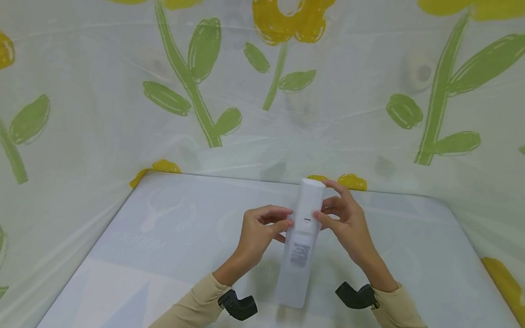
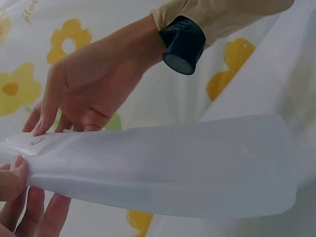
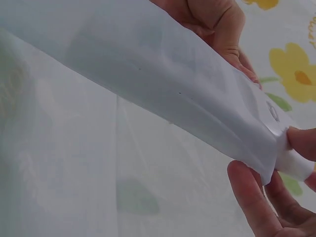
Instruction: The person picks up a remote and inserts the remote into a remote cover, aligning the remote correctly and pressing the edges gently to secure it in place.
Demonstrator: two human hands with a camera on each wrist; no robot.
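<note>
Centrally, left hand (image 1: 258,232) pinching pouch (image 1: 293,283) edge, right hand (image 1: 351,223) gripping cylinder (image 1: 310,200); table (image 1: 147,242) both sides

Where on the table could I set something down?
In the head view, the table looks bare between its left edge and the left hand, and between the right hand and the table's right edge. It's crowded mid-table, where both hands hold the long white item.
</note>
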